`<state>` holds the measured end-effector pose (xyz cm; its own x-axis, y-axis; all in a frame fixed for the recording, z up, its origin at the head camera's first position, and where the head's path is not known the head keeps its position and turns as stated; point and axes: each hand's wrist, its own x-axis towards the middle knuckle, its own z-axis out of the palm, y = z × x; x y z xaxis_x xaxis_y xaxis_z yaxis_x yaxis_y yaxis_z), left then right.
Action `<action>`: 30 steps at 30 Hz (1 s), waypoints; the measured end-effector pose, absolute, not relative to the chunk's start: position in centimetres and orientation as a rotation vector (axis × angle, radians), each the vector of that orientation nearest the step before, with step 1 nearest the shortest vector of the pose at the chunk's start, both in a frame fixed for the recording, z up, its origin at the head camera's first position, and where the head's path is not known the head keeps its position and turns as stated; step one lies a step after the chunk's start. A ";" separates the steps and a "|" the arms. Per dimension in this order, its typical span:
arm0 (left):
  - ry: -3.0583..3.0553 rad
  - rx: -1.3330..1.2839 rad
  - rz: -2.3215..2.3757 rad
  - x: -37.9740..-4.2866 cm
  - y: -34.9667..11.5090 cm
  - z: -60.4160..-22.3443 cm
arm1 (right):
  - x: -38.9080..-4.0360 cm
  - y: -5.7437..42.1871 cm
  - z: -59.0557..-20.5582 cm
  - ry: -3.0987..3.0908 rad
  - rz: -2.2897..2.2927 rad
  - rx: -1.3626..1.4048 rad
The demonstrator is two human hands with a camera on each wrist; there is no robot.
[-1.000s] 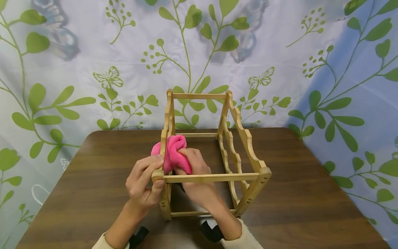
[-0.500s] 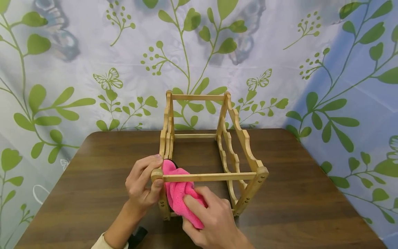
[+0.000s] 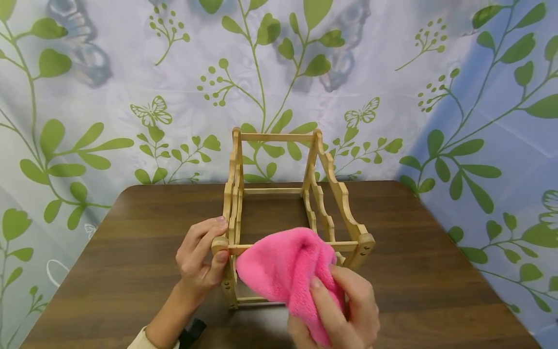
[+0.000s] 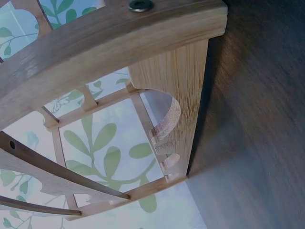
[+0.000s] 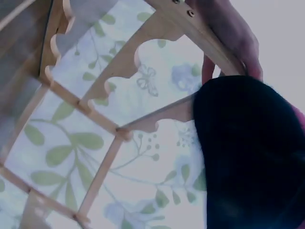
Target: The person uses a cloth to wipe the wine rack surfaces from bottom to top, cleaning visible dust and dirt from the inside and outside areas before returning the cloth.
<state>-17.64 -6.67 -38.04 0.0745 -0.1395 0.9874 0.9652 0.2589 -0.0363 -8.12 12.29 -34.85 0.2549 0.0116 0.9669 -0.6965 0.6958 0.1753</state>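
A light wooden wine rack (image 3: 342,194) with scalloped side rails stands on the table. My left hand (image 3: 200,254) grips its near left top corner, thumb on the front side and fingers over the rail. In front of the rack's near crossbar, my right hand (image 3: 348,310) pinches a fluffy pink cloth (image 3: 279,264), which hides part of that bar. A dark fabric surface (image 5: 248,152) with pink at its edge fills the right side of the right wrist view, below the left hand (image 5: 233,38). The left wrist view shows the rack's wooden side (image 4: 186,71) close up.
The dark brown wooden table (image 3: 436,271) extends on both sides of the rack. Behind it hangs a pale curtain (image 3: 183,111) printed with green leaves and butterflies. A black strap (image 3: 192,332) lies by the left wrist.
My right hand has drawn the pink cloth from inside the rack's left side toward me and to the right, over the near crossbar. The left hand keeps its grip on the corner.
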 end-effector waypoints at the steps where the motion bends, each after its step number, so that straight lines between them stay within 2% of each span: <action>1: -1.171 -0.937 -1.045 -17.6 -6.7 -38.1 | -8.4 11.9 -34.4 -1.269 0.469 0.695; 7: -1.170 -0.950 -1.032 -17.6 -6.9 -38.0 | -9.2 8.8 -33.7 -1.647 0.190 0.865; 12: -1.192 -1.000 -1.031 -17.5 -7.0 -37.8 | -9.7 7.8 -34.8 -1.731 0.126 0.835; 30: -1.232 -0.979 -0.993 -18.3 -8.1 -37.9 | -10.5 12.3 -35.1 -1.493 0.182 0.636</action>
